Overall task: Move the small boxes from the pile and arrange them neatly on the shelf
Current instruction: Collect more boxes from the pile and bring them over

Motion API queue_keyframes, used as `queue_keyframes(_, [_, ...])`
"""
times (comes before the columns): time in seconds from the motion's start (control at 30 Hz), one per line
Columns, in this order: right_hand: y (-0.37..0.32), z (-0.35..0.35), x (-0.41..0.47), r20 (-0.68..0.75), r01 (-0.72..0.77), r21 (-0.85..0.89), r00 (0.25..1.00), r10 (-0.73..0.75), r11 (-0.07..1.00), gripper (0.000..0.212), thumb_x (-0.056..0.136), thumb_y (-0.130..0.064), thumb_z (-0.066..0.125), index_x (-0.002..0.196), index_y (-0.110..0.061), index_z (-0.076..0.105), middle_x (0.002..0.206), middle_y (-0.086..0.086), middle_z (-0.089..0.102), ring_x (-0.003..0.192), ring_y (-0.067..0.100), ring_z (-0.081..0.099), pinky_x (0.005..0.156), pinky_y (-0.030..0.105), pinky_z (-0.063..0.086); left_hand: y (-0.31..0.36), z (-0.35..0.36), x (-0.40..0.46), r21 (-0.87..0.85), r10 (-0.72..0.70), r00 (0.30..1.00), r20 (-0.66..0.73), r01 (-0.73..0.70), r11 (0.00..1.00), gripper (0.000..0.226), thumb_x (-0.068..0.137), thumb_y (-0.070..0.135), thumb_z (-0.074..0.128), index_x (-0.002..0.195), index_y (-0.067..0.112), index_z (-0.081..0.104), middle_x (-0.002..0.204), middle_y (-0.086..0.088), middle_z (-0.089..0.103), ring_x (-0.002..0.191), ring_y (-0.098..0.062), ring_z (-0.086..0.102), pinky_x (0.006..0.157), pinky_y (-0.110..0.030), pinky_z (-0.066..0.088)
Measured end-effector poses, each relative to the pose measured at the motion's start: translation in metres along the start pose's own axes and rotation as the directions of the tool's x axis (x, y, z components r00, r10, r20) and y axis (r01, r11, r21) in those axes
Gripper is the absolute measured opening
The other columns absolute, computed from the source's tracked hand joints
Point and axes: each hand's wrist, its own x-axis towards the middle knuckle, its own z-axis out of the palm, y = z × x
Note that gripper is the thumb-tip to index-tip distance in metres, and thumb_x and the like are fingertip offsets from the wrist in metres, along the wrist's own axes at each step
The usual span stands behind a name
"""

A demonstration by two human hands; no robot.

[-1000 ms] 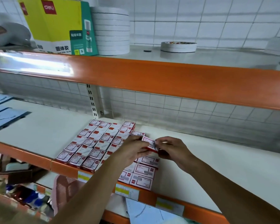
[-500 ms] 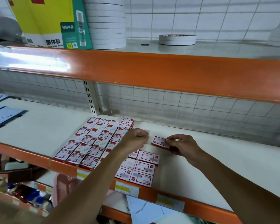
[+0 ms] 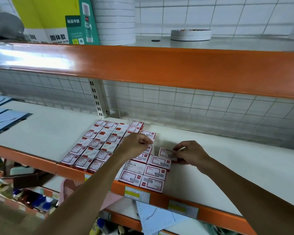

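While we look down through the head camera, one view serves for every entry below.

Shelf: we record a white shelf board [image 3: 227, 167] with an orange front edge; price labels [image 3: 137, 192] are stuck along that edge.

Arranged boxes: we count a tidy block of small red-and-white boxes [image 3: 98, 146] laid flat in rows, running from the front edge back toward the wire grid wall [image 3: 193, 107].

Second group: we list larger staple boxes [image 3: 144, 177] lying flat just right of that block, at the front edge, touching one another.

Right hand: our right hand [image 3: 190, 154] pinches a single box [image 3: 165, 153] by its right end between thumb and curled fingers; the box sits just behind the back right corner of the staple group, and we cannot tell whether it rests flat on the board.

Left hand: our left hand [image 3: 136, 144] hovers over the seam between the two groups, fingers curled in; we cannot tell whether it holds anything.

Upper shelf: we note a yellow-and-green glue stick carton [image 3: 58, 19], a stack of white tape rolls [image 3: 115, 21] beside it, and a low pair of rolls [image 3: 191, 35] well to the right.

Left of board: blue sheets [image 3: 5, 119] lie flat, well apart from the boxes.
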Motion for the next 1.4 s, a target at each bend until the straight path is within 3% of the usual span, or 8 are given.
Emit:
queue_keyframes(0.13, [0.0, 0.005, 0.0, 0.043, 0.014, 0.006, 0.999, -0.014, 1.0, 0.02, 0.078, -0.004, 0.079, 0.097, -0.004, 0.072, 0.093, 0.021, 0.072, 0.079, 0.029, 0.074, 0.069, 0.033, 0.062, 0.003, 0.008, -0.002, 0.154, 0.075, 0.997, 0.017, -0.076, 0.985, 0.024, 0.096, 0.012, 0.058, 0.111, 0.023, 0.073, 0.113, 0.01, 0.069, 0.09, 0.004, 0.059, 0.068, -0.002, 0.041])
queue_keyframes(0.23, [0.0, 0.009, -0.002, 0.102, 0.013, 0.039, 0.995, -0.017, 0.999, 0.032, 0.083, -0.003, 0.075, 0.114, -0.002, 0.068, 0.104, 0.018, 0.069, 0.086, 0.027, 0.074, 0.072, 0.031, 0.061, 0.004, 0.015, -0.003, 0.223, 0.119, 0.993, 0.024, -0.121, 0.967, 0.028, 0.096, 0.012, 0.057, 0.118, 0.022, 0.071, 0.122, 0.004, 0.067, 0.099, 0.0, 0.056, 0.072, 0.0, 0.035])
queue_keyframes(0.47, [0.001, 0.016, -0.011, 0.156, 0.089, -0.091, 0.985, -0.074, 0.992, 0.062, 0.072, 0.01, 0.076, 0.128, -0.008, 0.059, 0.107, 0.007, 0.066, 0.099, 0.027, 0.067, 0.082, 0.04, 0.061, 0.0, 0.023, 0.0, 0.348, 0.097, 0.99, 0.099, -0.126, 0.929, 0.043, 0.095, 0.016, 0.059, 0.136, 0.029, 0.058, 0.145, 0.0, 0.05, 0.136, -0.021, 0.041, 0.112, -0.036, 0.034])
queue_keyframes(0.87, [0.01, 0.031, -0.019, 0.002, 0.105, -0.042, 0.994, -0.105, 0.994, 0.054, 0.07, 0.008, 0.069, 0.118, -0.017, 0.062, 0.109, 0.004, 0.062, 0.1, 0.026, 0.064, 0.081, 0.043, 0.057, -0.004, 0.023, -0.003, 0.465, 0.111, 0.98, 0.163, -0.176, 0.868, 0.035, 0.095, 0.028, 0.061, 0.13, 0.034, 0.061, 0.141, 0.008, 0.055, 0.137, -0.026, 0.033, 0.114, -0.046, 0.029])
queue_keyframes(0.93, [0.011, 0.032, -0.022, -0.02, 0.1, -0.038, 0.995, -0.101, 0.994, 0.052, 0.071, 0.002, 0.072, 0.117, -0.018, 0.062, 0.109, 0.003, 0.062, 0.1, 0.024, 0.065, 0.08, 0.042, 0.06, -0.006, 0.024, -0.002, 0.471, 0.106, 0.979, 0.172, -0.176, 0.864, 0.035, 0.096, 0.026, 0.06, 0.13, 0.036, 0.061, 0.142, 0.009, 0.054, 0.138, -0.026, 0.031, 0.115, -0.046, 0.027])
queue_keyframes(1.07, [0.009, 0.031, -0.045, -0.128, 0.151, -0.241, 0.974, -0.186, 0.959, 0.033, 0.077, -0.013, 0.076, 0.107, -0.021, 0.065, 0.097, -0.008, 0.064, 0.088, 0.009, 0.065, 0.062, 0.012, 0.049, -0.009, 0.02, 0.0, 0.462, 0.134, 0.975, 0.176, -0.202, 0.863, 0.036, 0.099, 0.014, 0.052, 0.125, 0.035, 0.065, 0.136, 0.01, 0.058, 0.133, -0.024, 0.036, 0.112, -0.044, 0.032])
queue_keyframes(1.17, [0.013, 0.036, -0.077, -0.095, 0.231, -0.341, 0.956, -0.278, 0.911, 0.015, 0.077, -0.028, 0.078, 0.086, -0.024, 0.068, 0.076, -0.01, 0.067, 0.069, 0.002, 0.064, 0.06, 0.016, 0.051, -0.013, 0.011, 0.0, 0.388, 0.164, 0.98, 0.113, -0.196, 0.901, 0.036, 0.098, 0.007, 0.051, 0.115, 0.032, 0.071, 0.126, 0.007, 0.065, 0.125, -0.019, 0.047, 0.106, -0.043, 0.04])
queue_keyframes(1.4, [0.02, 0.058, -0.124, -0.087, 0.128, -0.55, 0.974, -0.21, 0.825, 0.045, 0.072, -0.075, 0.063, 0.074, -0.03, 0.057, 0.07, -0.011, 0.066, 0.068, 0.005, 0.062, 0.062, 0.024, 0.05, -0.035, -0.001, -0.024, 0.313, 0.228, 0.973, 0.013, -0.221, 0.924, 0.036, 0.097, 0.003, 0.051, 0.107, 0.029, 0.073, 0.122, 0.009, 0.067, 0.117, -0.007, 0.059, 0.1, -0.024, 0.047])
